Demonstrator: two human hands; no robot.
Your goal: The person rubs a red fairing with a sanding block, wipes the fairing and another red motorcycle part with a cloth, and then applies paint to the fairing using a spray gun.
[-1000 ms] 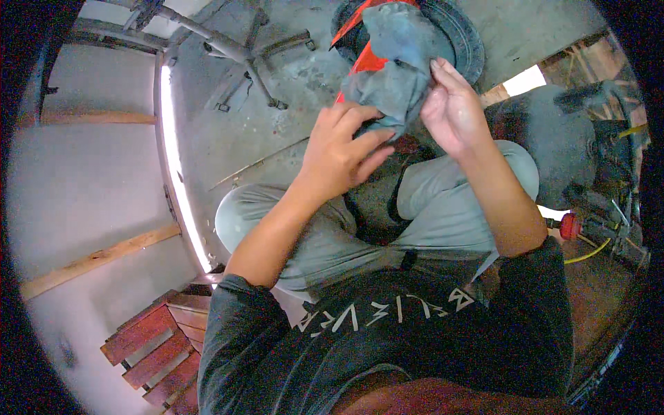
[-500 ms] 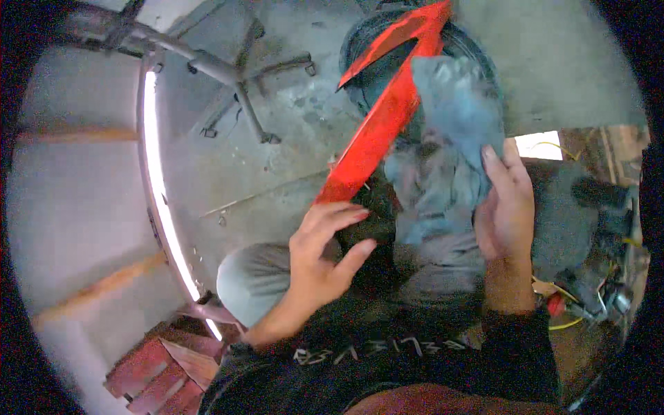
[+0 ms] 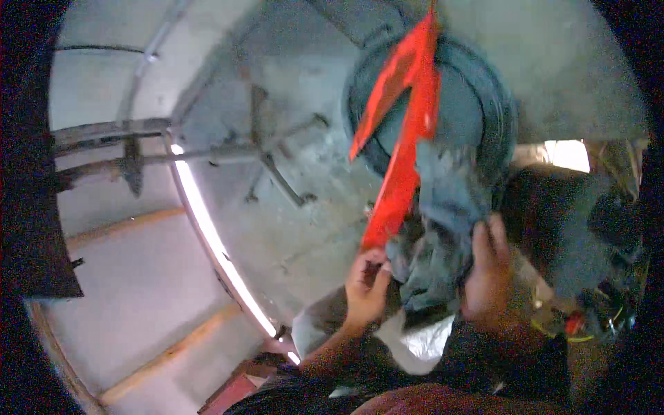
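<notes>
The left hand point(image 3: 365, 285) is pinching a forked red panel point(image 3: 407, 162) pointing just past twelve o'clock; the right hand point(image 3: 488, 273), grip unclear, is touching crumpled grey-blue cloth point(image 3: 446, 207).

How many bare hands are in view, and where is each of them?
2. The left hand holds the lower end of the red forked piece; the right hand is against the right side of the grey-blue cloth.

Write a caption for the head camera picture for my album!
Left hand grips a forked red piece, right hand touches a blue-grey cloth, round dark tub beyond.
</notes>
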